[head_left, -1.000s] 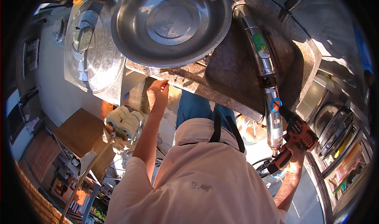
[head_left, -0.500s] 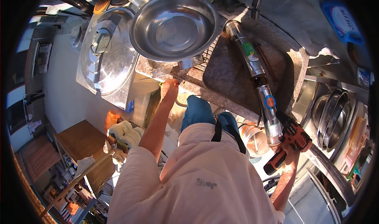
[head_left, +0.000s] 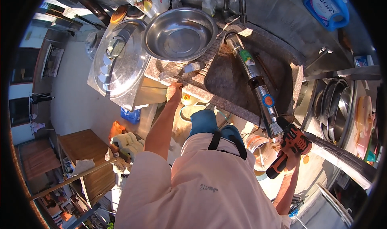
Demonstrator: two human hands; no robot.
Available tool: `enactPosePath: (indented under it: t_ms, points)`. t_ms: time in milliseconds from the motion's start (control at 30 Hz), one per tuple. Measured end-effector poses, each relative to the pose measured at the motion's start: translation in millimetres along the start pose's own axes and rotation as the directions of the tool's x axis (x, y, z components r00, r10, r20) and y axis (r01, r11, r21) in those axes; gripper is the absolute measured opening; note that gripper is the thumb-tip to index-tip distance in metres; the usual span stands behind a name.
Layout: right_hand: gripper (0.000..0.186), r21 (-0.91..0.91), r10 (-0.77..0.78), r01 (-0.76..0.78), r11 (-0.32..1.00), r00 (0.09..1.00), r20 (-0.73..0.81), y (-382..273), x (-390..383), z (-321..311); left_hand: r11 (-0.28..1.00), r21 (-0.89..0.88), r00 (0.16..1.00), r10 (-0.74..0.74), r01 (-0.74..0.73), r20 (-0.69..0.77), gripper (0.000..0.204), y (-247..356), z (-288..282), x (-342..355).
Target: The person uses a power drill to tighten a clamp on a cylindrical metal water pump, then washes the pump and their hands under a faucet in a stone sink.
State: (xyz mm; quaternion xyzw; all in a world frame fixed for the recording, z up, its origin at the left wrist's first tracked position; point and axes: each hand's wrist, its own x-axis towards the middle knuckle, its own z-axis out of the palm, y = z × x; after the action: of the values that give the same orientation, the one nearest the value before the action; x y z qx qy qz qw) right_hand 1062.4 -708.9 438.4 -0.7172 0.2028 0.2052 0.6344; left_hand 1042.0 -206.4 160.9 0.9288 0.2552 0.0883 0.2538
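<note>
Stone bench [head_left: 242,73] carries a long steel cylindrical pump [head_left: 254,78] lying across its sunken middle, lower end overhanging the near edge. Right hand [head_left: 291,155] has its grip closed on an orange cordless drill [head_left: 291,146], nose set against that overhanging end; best kept in line with the pump's axis, pump steadied against rolling. Left hand [head_left: 174,91] grips the bench's near edge. Steel basin [head_left: 179,33] and large lid [head_left: 117,63] crowd the far left corner; bowls [head_left: 336,108] stacked off the right edge.
</note>
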Motion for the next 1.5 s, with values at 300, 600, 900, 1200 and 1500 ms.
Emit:
enactPosePath:
  t_ms: [300,600,900,1200,1500]
  points:
    - [0.024,-0.197,-0.041,0.036,0.980,0.999,-0.020,30.6,43.4,-17.8,0.994,-0.076,0.973,-0.065,0.084,0.223,0.027,17.8,-15.5,3.6]
    - [0.024,-0.067,0.056,-0.059,0.996,0.998,-0.042,-1.2,35.4,44.2,0.972,-0.229,0.980,0.002,0.045,0.201,0.019,30.0,-22.6,14.2]
    - [0.039,0.054,0.052,-0.049,0.997,0.997,-0.057,-3.2,44.2,52.6,0.965,-0.254,0.981,0.107,-0.064,0.162,0.008,3.5,-4.4,14.1]
    - [0.036,0.112,0.129,-0.122,0.986,0.990,-0.060,-3.8,47.0,46.1,0.938,-0.316,0.977,0.184,-0.142,0.105,0.010,19.6,-12.2,7.4]
    - [0.045,0.255,0.119,-0.079,0.964,0.982,-0.145,5.3,49.0,48.4,0.692,-0.620,0.904,0.422,-0.370,-0.069,0.013,226.1,-142.1,150.8]
